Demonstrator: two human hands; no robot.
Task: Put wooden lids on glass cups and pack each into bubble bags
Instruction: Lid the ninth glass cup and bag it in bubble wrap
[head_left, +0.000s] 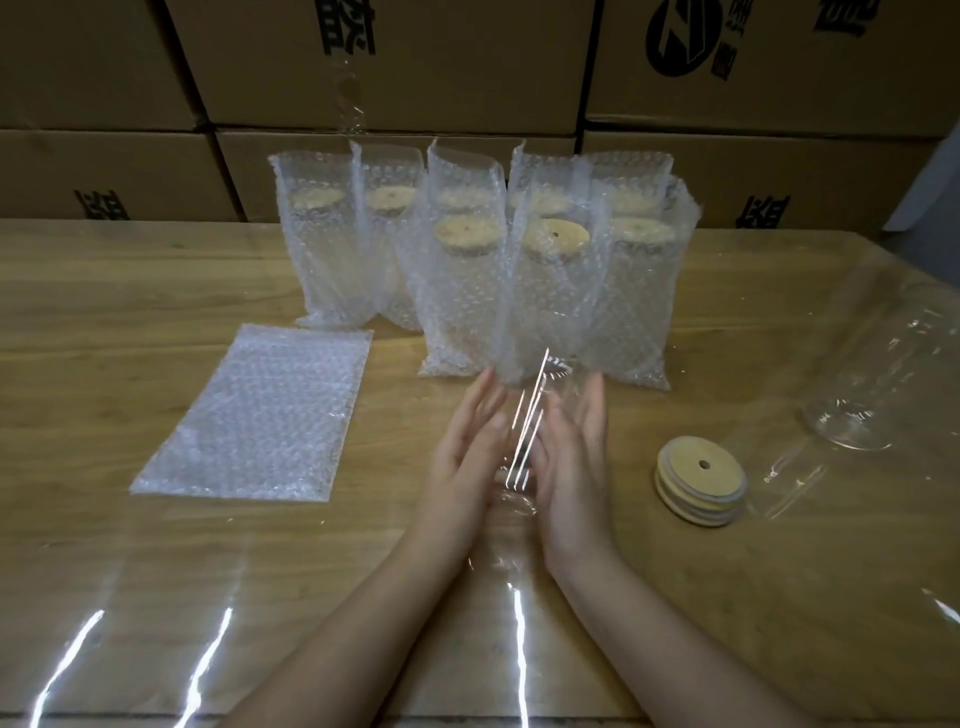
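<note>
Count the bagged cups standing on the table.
8 bagged cups. Back row, five: far left, next, middle, fourth, far right. Front row, three: left, centre, right. Others may be hidden behind these.

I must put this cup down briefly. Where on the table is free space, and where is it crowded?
Free: the near left of the table, bordered by the flat bubble bag and the left hand; also the far left, beside the packed cups. Crowded: the back middle, and the right with lids and a lying glass cup.
</note>
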